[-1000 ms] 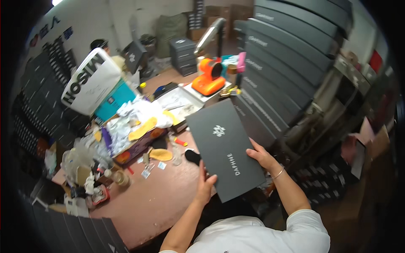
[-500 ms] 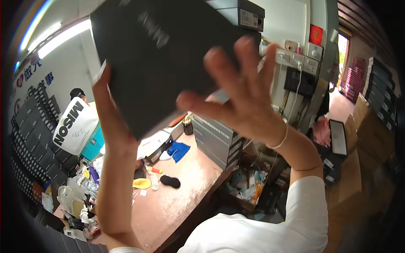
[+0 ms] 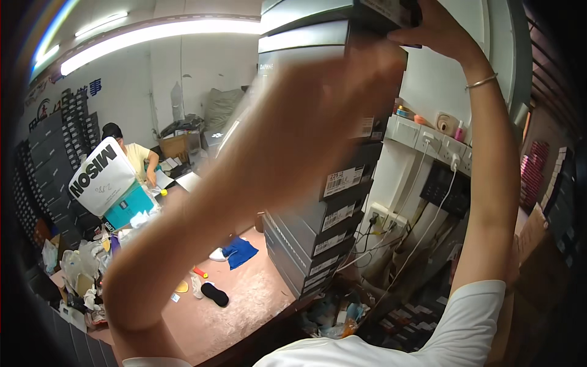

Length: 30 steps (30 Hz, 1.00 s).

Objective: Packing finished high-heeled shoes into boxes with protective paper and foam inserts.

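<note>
A tall stack of dark grey shoe boxes [image 3: 342, 220] rises from the table and runs out of the upper edge of the picture. My right hand [image 3: 437, 30] is raised to its top, fingers and thumb gripping the end of the uppermost visible shoe box [image 3: 373, 11]. Across the front of the stack reaches my left arm. My left hand [image 3: 361, 79] is smeared by motion before the upper boxes, so its fingers and any contact cannot be made out. A bracelet circles my right wrist.
On the pinkish table [image 3: 257, 300] lie a black insole-shaped piece [image 3: 214, 294], a blue cloth [image 3: 239, 252] and a clutter of plastic bags [image 3: 79, 269]. A person [image 3: 137, 156] works beyond a white box lid [image 3: 104, 177]. Sockets with cords [image 3: 428, 144] line the wall at right.
The dark box my left hand held up is no longer in front of me. The view has shifted toward the stack. My right hand, spread open before, has risen to the top box.
</note>
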Available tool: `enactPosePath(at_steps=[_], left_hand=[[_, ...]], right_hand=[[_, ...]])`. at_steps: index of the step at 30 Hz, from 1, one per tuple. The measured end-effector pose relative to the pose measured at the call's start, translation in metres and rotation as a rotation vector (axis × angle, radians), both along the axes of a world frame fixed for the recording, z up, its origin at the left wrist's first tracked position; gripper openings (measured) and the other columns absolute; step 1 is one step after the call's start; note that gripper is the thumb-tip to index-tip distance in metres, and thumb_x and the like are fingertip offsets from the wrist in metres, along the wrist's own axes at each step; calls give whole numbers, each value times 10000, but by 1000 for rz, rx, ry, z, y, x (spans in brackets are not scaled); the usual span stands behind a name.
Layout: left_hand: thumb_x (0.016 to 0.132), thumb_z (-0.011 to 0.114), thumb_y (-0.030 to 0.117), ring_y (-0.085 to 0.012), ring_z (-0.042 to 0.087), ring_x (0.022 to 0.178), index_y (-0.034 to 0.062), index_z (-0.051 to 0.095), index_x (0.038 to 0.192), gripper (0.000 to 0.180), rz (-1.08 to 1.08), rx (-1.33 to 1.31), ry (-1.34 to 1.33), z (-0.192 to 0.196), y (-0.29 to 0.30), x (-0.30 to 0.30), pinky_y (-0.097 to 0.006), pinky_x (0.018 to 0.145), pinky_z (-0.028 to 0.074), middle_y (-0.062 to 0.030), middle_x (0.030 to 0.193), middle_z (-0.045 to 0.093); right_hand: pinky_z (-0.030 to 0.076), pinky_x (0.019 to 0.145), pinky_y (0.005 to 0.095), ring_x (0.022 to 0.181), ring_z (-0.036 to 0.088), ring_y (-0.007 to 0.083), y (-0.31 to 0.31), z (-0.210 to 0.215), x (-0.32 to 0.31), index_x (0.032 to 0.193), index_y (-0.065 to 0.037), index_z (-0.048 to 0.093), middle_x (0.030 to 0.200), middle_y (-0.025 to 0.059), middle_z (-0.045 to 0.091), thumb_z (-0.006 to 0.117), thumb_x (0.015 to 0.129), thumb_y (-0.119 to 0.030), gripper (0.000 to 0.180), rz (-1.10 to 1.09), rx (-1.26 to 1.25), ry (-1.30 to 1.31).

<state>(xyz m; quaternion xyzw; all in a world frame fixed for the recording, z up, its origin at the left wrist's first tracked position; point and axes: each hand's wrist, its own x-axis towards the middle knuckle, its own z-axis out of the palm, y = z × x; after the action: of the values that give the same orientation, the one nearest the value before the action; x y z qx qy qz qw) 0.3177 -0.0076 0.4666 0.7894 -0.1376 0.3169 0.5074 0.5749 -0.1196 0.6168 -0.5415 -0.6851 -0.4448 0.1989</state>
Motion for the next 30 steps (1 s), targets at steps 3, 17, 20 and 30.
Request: enactPosePath(at_steps=[3,17,20,30], left_hand=[[940,417,503,-271,439,1188,-1,403,1340,643,-232,-65,210,-52,-37,-38,-360,984,372,-181,1262,461],[967,417,414,-311,594,796,-71,621,919,529,-309,-170,474,-66,-103,-158,-390,736,467,-226,844,616],[924,494,330,-341,588,641,-65,639,789,442,-27,107,476,-83,-114,-199,-435,661,456,-232,688,593],[798,573,167,-294,584,867,-74,645,995,320,1536,1061,339,-130,-185,-366,-552,1111,247,-188,825,597]], right_hand=[[380,1002,308,1176,468,208,21,10,17,1389,-4,325,1260,118,500,781,765,-212,800,355,-277,474],[292,1080,435,1277,445,268,75,-72,-164,1250,-126,563,1363,82,497,602,901,-212,362,570,275,190],[349,1057,390,1282,439,268,109,-126,-296,1305,-125,513,1378,93,461,609,892,-269,448,682,37,-172],[429,989,461,1221,476,338,132,-163,-692,1292,-152,523,1420,137,382,691,828,-309,518,1419,89,-337]])
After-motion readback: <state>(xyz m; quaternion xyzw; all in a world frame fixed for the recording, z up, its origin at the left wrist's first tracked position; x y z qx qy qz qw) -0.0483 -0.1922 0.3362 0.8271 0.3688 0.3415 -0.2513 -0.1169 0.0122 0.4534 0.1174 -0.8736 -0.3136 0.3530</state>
